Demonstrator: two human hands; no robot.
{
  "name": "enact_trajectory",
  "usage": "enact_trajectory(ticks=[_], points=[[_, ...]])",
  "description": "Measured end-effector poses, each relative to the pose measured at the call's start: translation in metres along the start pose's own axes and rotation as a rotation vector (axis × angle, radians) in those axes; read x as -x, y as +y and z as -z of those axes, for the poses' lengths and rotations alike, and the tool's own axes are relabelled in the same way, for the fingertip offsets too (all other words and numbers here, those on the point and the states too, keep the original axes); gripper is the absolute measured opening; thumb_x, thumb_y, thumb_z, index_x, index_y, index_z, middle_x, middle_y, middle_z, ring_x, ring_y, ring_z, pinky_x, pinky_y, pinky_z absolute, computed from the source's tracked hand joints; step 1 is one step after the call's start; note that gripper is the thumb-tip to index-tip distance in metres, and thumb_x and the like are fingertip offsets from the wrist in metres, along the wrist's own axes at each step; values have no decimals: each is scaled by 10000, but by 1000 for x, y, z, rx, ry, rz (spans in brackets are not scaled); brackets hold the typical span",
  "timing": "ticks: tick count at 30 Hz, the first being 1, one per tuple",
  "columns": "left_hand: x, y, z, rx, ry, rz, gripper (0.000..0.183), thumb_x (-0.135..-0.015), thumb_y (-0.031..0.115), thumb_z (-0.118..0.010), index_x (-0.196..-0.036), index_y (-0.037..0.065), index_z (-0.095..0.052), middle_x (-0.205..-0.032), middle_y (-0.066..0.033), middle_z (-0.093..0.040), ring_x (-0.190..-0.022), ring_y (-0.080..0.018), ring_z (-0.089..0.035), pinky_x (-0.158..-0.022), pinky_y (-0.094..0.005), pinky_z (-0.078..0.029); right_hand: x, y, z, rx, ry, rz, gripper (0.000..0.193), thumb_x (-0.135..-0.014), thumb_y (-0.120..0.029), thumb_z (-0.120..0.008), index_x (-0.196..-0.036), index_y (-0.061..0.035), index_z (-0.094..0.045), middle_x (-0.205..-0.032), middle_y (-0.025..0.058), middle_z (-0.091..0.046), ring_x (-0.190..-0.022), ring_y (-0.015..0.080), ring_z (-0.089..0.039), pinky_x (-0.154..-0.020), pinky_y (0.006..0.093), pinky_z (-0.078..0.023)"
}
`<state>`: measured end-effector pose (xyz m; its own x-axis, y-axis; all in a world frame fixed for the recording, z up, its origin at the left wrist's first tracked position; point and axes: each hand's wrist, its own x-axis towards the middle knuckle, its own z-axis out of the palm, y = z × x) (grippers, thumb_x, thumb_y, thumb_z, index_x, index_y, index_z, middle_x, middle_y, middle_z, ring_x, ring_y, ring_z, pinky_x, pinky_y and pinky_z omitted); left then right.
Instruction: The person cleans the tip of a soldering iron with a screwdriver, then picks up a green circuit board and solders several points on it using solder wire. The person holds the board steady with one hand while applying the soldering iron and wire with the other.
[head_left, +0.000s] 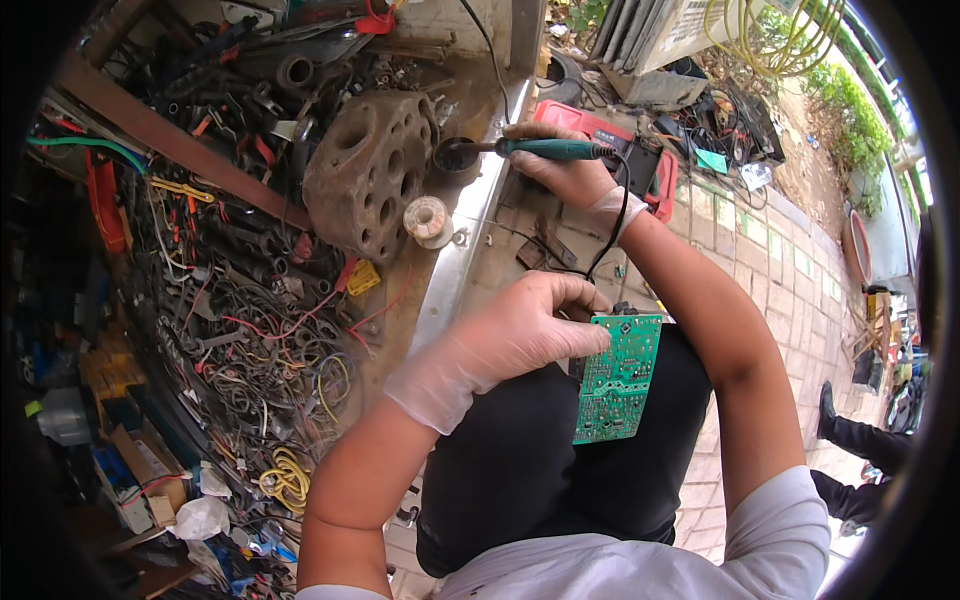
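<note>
My left hand [535, 325], in a thin clear glove, pinches the upper left edge of a green circuit board [618, 385] above my lap. The board's soldered side faces up, and a dark part sticks out behind its top edge. Also gloved, my right hand [563, 170] grips a soldering iron [560, 149] with a teal handle and a black cord. The iron points left, its tip inside a small dark round tin [457, 160] on the metal ledge; the tip itself is hard to make out. A spool of solder wire [428, 221] stands near the tin.
A rusty metal block with holes [370, 175] sits left of the tin. Tangled wires and tools [270, 330] fill the left side. Beyond my right hand lies a red case [585, 120] on the paving [740, 270]. Another person's legs [865, 440] show at the far right.
</note>
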<state>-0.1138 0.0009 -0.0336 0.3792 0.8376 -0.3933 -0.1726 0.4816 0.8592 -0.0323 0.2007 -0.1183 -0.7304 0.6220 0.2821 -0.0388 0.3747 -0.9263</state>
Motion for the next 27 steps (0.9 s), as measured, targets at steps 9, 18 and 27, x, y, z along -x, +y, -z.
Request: enact_trajectory(ticks=[9,18,27], points=[[-1,3,-3,13,25,-45,387,-861,101,-724,-1226,17,-627,-1037,-47,-664,-978,-113,-611,-894,-271,-489,1,-3,0,15,-18,-3,348,-909,-125,-685,-1234,-9,-638,-1098,76,-700,-1013,134,-635,-914,294,-511],[-2,1,-5,29,-27,-65,295,-896,89,-699,-1185,51,-654,-998,-24,-665,-959,-98,-608,-874,-255,-483,1,-4,0,-17,-21,-36,356,-906,-132,-691,-1230,5,-636,-1105,81,-696,-1015,131,-634,-917,288,-510],[-2,-2,-6,64,12,-64,309,-890,82,-716,-1184,1,-662,-1015,-67,-694,-947,-109,-643,-854,-248,-509,3,-6,-2,-23,-7,-55,366,-906,-152,-693,-1230,9,-634,-1121,93,-693,-1037,148,-635,-929,298,-506]])
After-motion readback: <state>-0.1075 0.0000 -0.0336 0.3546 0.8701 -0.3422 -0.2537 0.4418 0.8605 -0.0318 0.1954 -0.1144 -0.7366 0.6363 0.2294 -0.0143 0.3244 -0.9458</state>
